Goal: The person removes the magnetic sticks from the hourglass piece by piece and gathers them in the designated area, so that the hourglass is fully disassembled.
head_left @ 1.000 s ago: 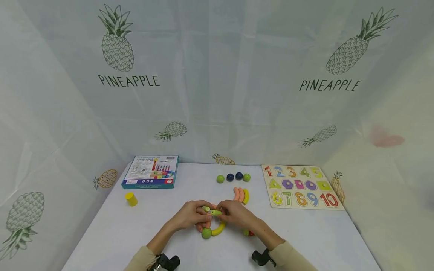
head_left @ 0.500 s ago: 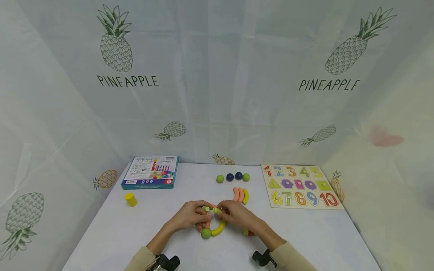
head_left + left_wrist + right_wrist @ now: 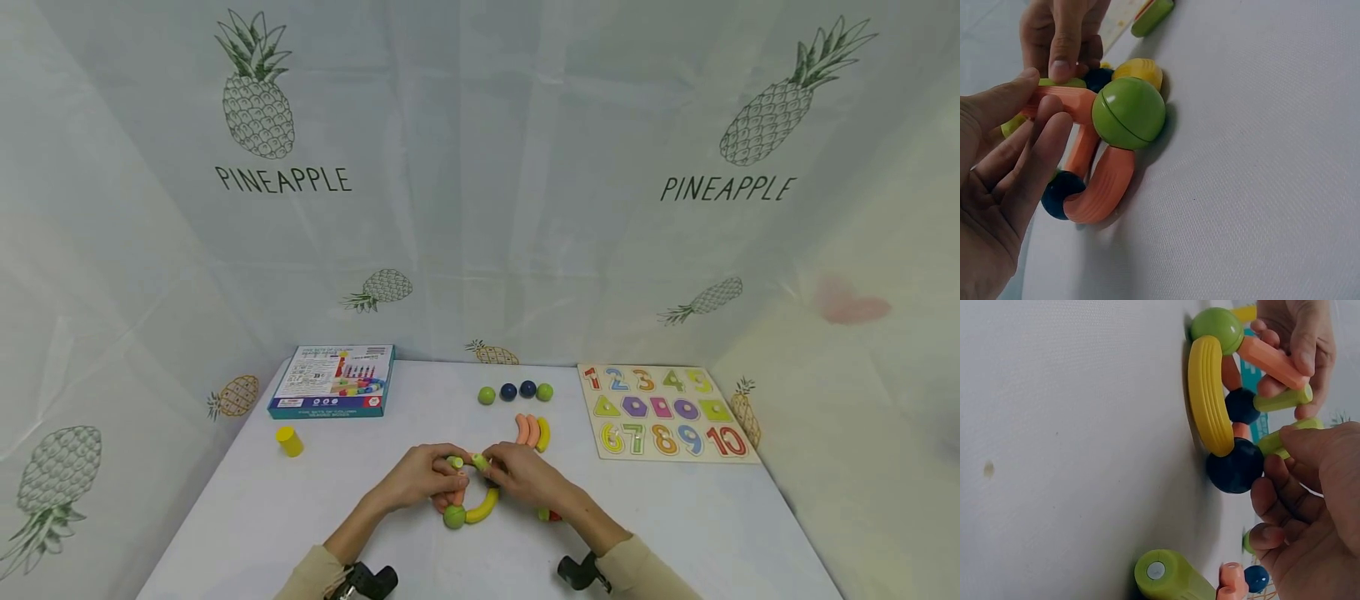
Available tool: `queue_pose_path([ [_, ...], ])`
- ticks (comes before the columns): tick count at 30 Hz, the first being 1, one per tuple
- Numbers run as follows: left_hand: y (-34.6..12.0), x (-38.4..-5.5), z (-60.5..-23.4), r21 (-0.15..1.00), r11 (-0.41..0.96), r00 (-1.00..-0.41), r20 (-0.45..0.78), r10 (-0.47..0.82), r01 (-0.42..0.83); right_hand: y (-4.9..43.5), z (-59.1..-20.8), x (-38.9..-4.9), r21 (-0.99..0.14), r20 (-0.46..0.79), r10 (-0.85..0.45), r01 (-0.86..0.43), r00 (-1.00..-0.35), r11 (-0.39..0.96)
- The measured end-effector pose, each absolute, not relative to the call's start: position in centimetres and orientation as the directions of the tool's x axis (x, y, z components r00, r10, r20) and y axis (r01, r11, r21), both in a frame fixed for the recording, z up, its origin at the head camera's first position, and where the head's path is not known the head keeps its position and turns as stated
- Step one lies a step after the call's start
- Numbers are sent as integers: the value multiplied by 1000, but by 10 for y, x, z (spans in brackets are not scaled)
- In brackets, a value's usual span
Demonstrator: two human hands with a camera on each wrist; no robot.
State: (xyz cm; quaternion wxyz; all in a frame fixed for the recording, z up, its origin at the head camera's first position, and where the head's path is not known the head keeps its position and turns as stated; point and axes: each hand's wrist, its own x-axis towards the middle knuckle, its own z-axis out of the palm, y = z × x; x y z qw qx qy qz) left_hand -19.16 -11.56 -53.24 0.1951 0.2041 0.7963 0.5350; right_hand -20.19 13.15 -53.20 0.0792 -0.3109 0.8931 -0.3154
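My left hand pinches a straight salmon stick that rises from a green ball. Between thumb and fingers, my right hand holds a light green stick standing on a dark blue ball. A yellow curved stick links that ball to the green one. Another light green stick stands on a second dark blue ball, close to the left fingers. A salmon curved stick joins the green ball low on the table. My hands partly cover this ring in the head view.
Behind the hands lie salmon and yellow curved sticks and a row of green and blue balls. A number puzzle board is at right. At left are a toy box and a yellow cylinder. Another green stick lies near my right hand.
The green stick in my right hand has tipped from nearly sideways to more upright. A dark blue ball now shows under that hand. My left hand stays almost still.
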Motion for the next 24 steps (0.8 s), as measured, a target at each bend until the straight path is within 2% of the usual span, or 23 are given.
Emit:
queue_pose_path([
  [16, -116, -191, -532, 923, 356, -845, -69, 530, 148, 134, -534, -200, -587, 48, -585, -497, -809, 639],
  [24, -115, -192, -532, 929, 346, -836, -84, 542, 131, 134, -534, -198, -495, 79, -621, -571, -780, 654],
])
